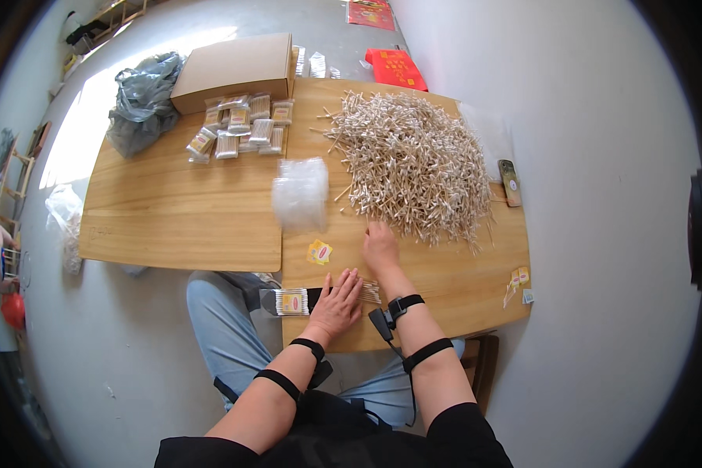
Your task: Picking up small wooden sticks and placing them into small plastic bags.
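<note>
Shirt (335, 444) | left hand (338, 306) over swabs (372, 292) | right hand (381, 247) at swab pile (417, 164)

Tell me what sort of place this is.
Probably a small hand-packing workspace: a big heap of loose cotton swabs shares the tabletop with filled swab packets and a stack of clear plastic bags.

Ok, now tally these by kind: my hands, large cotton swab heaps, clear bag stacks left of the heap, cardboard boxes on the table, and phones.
Hands, left hand and right hand: 2
Large cotton swab heap: 1
Clear bag stack: 1
Cardboard box: 1
Phone: 1
Total: 6
</note>
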Available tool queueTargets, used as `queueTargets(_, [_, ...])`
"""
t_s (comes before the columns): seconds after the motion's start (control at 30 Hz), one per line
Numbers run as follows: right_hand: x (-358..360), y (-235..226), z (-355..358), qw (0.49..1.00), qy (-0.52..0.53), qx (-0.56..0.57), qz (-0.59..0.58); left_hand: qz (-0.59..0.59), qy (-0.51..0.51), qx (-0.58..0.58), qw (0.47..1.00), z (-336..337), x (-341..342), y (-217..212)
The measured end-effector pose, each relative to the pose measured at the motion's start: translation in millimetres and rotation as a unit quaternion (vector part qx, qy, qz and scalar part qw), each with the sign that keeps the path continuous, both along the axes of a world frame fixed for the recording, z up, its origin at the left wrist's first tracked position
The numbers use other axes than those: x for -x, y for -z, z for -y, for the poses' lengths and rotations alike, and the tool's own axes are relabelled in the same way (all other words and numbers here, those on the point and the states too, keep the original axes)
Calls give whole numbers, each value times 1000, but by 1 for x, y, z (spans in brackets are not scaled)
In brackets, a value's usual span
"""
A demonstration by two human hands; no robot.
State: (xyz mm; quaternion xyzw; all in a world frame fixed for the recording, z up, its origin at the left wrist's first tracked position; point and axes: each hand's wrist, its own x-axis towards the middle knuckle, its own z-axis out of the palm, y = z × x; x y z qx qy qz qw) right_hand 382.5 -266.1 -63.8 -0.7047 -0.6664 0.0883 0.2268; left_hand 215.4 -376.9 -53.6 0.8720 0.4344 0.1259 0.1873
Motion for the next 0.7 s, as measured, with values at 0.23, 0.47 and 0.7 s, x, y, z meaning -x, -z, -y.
queueTargets(0.23, [-27,-14,51,994,-44,-6,-103,16,0,-13,1000,0,2,0])
queueTargets(0.47, [-18,-26,77,990,-74,-18,-117,45,-9,-56,997,0,1,5])
queueTargets(0.7, [-11,-34,101,984,-52,-41,-168,50,-12,-56,997,0,2,8])
